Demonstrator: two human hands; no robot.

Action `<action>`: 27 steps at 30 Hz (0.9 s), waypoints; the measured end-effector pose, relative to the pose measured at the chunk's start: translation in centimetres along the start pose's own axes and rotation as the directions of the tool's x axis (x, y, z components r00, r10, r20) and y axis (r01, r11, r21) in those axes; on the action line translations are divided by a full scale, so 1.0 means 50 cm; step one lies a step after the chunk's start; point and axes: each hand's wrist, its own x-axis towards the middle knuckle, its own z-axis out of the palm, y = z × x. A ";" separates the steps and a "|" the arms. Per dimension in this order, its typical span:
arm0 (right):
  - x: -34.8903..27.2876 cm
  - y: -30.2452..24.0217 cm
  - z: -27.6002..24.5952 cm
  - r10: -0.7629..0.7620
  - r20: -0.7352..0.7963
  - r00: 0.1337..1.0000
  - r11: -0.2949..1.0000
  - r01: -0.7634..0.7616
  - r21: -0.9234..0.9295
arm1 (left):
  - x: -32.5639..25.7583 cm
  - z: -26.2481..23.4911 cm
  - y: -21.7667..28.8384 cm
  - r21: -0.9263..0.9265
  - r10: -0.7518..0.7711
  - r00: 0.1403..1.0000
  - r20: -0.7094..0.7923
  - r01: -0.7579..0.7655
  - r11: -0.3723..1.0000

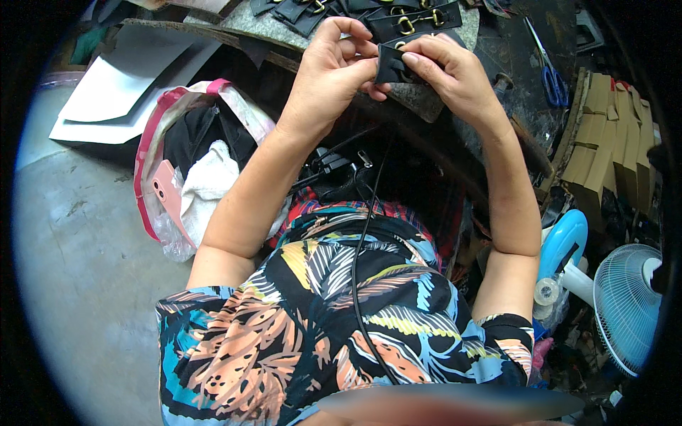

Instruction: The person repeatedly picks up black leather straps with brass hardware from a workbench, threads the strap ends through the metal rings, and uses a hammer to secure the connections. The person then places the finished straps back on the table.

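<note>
Between my two hands, above the near edge of the stone-topped bench (245, 23), is a small black leather piece (390, 65). My left hand (339, 67) pinches its left side between thumb and fingers. On its right side, the thumb and fingers of my right hand (444, 69) are closed, beside a bit of gold-coloured metal at the top. The far side of the piece is hidden by my fingers. Just beyond my hands lie more black leather strips (435, 20) with gold-coloured metal fittings.
Blue-handled scissors (553, 84) lie on the dark surface to the right. Folded cardboard (604, 142) and a blue-and-white fan (629, 309) stand farther right. On the left are white sheets (128, 85) and an open bag (145, 156) with a pink phone (169, 192) and a white cloth (209, 181).
</note>
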 end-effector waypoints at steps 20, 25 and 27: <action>-0.020 0.010 0.028 -0.017 -0.092 0.996 0.981 0.034 0.193 | 0.013 0.011 -0.023 -0.248 -0.089 0.990 -0.112 0.059 0.967; -0.019 0.005 0.028 0.068 -0.106 0.992 0.962 -0.037 0.271 | 0.015 0.009 -0.006 0.050 -0.074 0.997 0.019 0.073 0.996; -0.020 0.006 0.025 0.098 -0.050 0.994 0.934 -0.075 0.349 | 0.018 0.011 -0.002 0.024 -0.103 0.994 0.020 0.103 0.994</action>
